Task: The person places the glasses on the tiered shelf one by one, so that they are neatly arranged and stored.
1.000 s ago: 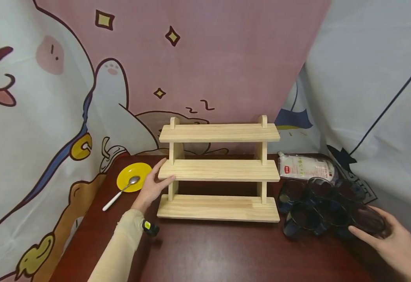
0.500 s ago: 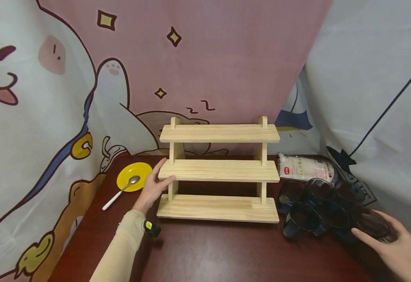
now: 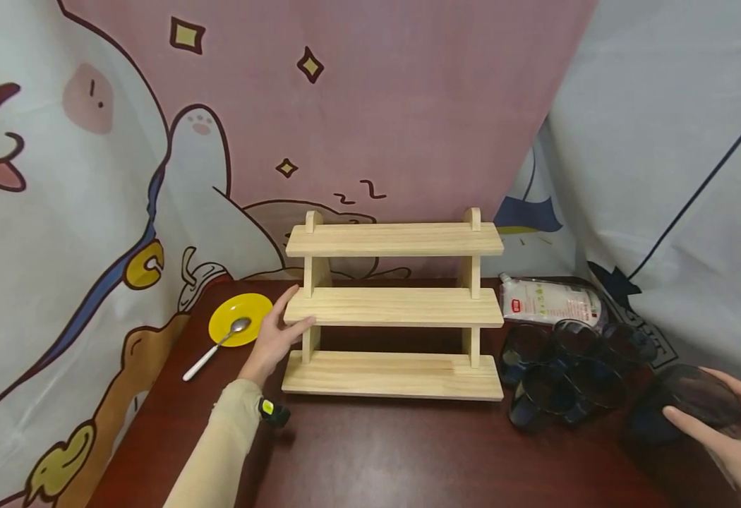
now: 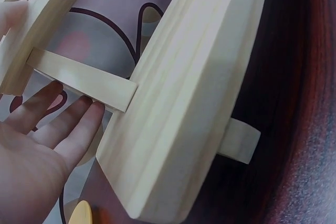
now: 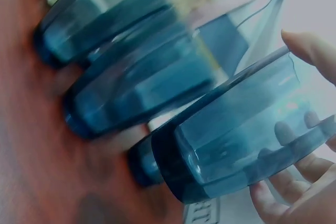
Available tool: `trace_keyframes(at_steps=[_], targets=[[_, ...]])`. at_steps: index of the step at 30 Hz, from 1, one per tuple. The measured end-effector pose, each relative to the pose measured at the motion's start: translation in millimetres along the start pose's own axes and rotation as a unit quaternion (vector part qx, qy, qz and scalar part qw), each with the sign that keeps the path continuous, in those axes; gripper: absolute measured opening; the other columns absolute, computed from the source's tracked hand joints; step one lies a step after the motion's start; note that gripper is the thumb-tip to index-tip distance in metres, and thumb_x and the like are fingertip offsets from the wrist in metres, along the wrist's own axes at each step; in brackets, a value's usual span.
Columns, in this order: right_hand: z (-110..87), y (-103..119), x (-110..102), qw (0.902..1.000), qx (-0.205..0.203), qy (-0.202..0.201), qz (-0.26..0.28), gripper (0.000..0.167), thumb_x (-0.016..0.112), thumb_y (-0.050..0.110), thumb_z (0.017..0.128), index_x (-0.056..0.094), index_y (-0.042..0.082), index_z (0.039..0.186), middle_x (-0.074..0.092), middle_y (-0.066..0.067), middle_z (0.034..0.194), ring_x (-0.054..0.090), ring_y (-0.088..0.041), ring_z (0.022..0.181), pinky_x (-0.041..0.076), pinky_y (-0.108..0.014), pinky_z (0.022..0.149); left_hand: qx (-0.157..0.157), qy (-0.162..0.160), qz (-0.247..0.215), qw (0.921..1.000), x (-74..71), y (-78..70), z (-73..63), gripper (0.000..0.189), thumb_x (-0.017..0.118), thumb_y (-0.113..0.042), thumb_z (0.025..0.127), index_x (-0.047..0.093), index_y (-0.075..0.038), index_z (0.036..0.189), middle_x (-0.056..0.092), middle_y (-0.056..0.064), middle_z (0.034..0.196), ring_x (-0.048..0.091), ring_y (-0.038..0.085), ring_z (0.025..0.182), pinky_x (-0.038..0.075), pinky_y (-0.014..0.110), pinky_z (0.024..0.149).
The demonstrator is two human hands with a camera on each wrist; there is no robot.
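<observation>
A three-tier wooden display shelf (image 3: 393,305) stands on the dark red table. My left hand (image 3: 276,343) grips the left end of its middle tier, the thumb on the tier's front. In the left wrist view its fingers (image 4: 79,124) reach to the upright (image 4: 84,77) under that tier. At the far right, my right hand (image 3: 740,430) holds a dark blue glass tumbler (image 5: 231,135), thumb on one side and fingers round the other. The tumbler is tilted and apart from several matching blue glasses (image 3: 545,395) grouped to the right of the shelf.
Behind the glasses lies a white spouted pouch (image 3: 551,300). A yellow plate (image 3: 227,310) with a white-handled spoon (image 3: 208,356) sits left of the shelf. Printed cloth (image 3: 408,106) hangs at the back and both sides of the table (image 3: 396,451).
My right hand has pulled the tumbler out to the right, away from the group of glasses. My left hand has kept its place on the shelf.
</observation>
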State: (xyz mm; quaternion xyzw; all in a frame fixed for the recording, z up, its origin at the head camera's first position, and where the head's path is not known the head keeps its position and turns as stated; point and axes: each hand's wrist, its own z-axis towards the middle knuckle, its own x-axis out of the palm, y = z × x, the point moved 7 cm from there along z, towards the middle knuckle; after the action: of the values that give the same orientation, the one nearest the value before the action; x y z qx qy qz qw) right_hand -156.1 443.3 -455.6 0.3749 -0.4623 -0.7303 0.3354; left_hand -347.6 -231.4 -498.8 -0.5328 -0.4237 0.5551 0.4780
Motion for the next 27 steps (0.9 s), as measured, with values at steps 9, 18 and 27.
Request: trace_keyframes(at_steps=[9, 18, 27], targets=[[12.6, 52, 3, 0.9932, -0.094, 0.046, 0.051, 0.083, 0.058, -0.035, 0.081, 0.049, 0.004, 0.154, 0.068, 0.016, 0.125, 0.064, 0.007, 0.109, 0.049, -0.005, 0.083, -0.004, -0.005, -0.002, 1.0000, 0.5, 1.2, -1.8, 0.081, 0.082, -0.031, 0.094, 0.039, -0.039, 0.162, 0.039, 0.006, 0.165, 0.064, 0.034, 0.120, 0.059, 0.051, 0.094], [21.0, 104, 31, 0.9632, -0.143, 0.112, 0.198, 0.083, 0.049, -0.044, 0.075, 0.047, -0.010, 0.151, 0.071, -0.002, 0.128, 0.070, -0.006, 0.110, 0.053, -0.012, 0.089, 0.001, -0.007, 0.001, 1.0000, 1.4, -0.8, -0.7, 0.081, 0.082, -0.031, 0.094, 0.039, -0.040, 0.162, 0.037, 0.006, 0.166, 0.063, 0.036, 0.122, 0.058, 0.053, 0.095], [31.4, 144, 83, 0.9685, -0.096, 0.160, 0.165, 0.076, 0.065, -0.029, 0.086, 0.049, 0.000, 0.154, 0.070, 0.000, 0.130, 0.069, -0.005, 0.112, 0.054, -0.012, 0.083, -0.005, -0.010, -0.006, 0.9999, 1.6, 2.3, -1.9, 0.080, 0.082, -0.032, 0.094, 0.040, -0.044, 0.160, 0.036, 0.002, 0.167, 0.064, 0.035, 0.121, 0.058, 0.050, 0.095]])
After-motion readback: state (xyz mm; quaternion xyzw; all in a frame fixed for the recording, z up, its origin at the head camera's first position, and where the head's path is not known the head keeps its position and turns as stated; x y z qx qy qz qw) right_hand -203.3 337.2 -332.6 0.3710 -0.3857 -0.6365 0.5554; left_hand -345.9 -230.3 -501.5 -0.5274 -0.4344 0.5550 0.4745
